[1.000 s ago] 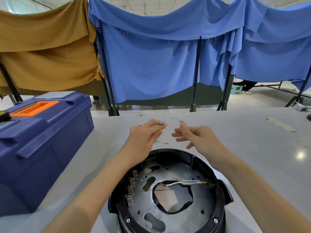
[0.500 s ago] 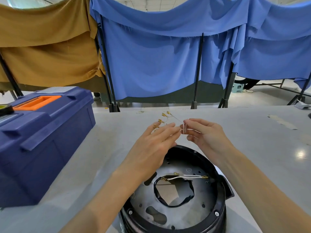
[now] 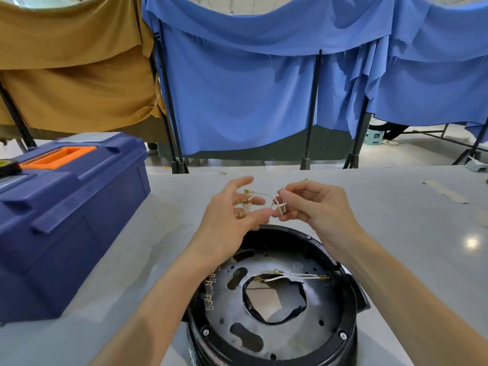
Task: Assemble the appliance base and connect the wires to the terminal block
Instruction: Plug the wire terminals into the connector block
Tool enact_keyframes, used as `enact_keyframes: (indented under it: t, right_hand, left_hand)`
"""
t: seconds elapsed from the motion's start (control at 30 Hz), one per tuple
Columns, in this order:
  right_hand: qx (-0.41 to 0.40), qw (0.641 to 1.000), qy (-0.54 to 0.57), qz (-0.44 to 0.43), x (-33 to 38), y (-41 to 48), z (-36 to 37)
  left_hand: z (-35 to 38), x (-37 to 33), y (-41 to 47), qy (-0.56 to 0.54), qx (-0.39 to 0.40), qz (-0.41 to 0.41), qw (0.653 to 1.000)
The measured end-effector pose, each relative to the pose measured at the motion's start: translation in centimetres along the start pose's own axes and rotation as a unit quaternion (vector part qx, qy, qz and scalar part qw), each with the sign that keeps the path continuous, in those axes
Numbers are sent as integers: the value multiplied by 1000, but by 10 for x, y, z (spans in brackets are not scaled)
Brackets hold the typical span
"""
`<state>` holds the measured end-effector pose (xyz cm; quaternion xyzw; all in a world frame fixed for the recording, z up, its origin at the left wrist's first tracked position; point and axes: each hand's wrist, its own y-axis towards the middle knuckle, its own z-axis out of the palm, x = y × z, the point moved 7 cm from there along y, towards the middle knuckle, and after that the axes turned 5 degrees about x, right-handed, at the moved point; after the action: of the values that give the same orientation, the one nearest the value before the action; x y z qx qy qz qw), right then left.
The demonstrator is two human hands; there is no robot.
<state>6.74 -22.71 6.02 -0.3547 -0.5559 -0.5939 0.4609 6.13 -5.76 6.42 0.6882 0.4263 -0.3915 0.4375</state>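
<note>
The round black appliance base point(image 3: 346, 299) lies on the grey table with its metal plate up. Two white wires point(image 3: 295, 276) with brass ends lie across its central hole, and a terminal block point(image 3: 210, 294) runs along its left inner rim. Above the base's far edge my right hand point(image 3: 317, 210) pinches a small bundle of white wires point(image 3: 279, 205). Their brass connectors point(image 3: 241, 204) fan out to the left against the fingers of my left hand point(image 3: 232, 220), whose fingers are spread and touch the wire ends.
A dark blue toolbox point(image 3: 66, 220) with an orange handle stands on the table at the left. Blue and tan cloths on black stands hang behind the table. Strips of tape point(image 3: 446, 191) lie on the table at the far right.
Both hands came together over the base's far edge. My right hand went from open to pinching the wire bundle, and the brass connectors now fan out against my left fingers.
</note>
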Motion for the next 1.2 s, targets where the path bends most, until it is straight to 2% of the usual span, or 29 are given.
enact_keyframes:
  t: [0.17,0.4,0.67,0.87,0.93,1.03,1.2]
  right_hand:
    - [8,1000,6,30,-1,0,-2]
    - [-76,993,65,56,0,4,-28]
    - [-100,988,104,54,-1,5,-34]
    - [-63,990,119,41,7,2,-21]
    - [-42,993,108,34,11,0,-13]
    - [-23,996,84,26,14,-4,-1]
    - [-17,998,59,11,17,-9,10]
  left_hand:
    - [-2,0,-2,-20,5,50,999]
    - [-3,-2,-3,-8,41,71,997]
    - [9,-6,-8,-67,131,39,988]
    - [10,-1,-11,-56,182,-20,982]
    - [4,-2,-10,6,172,-21,985]
    - [-5,-11,-8,82,101,20,991]
    - [-2,-18,-10,39,47,36,997]
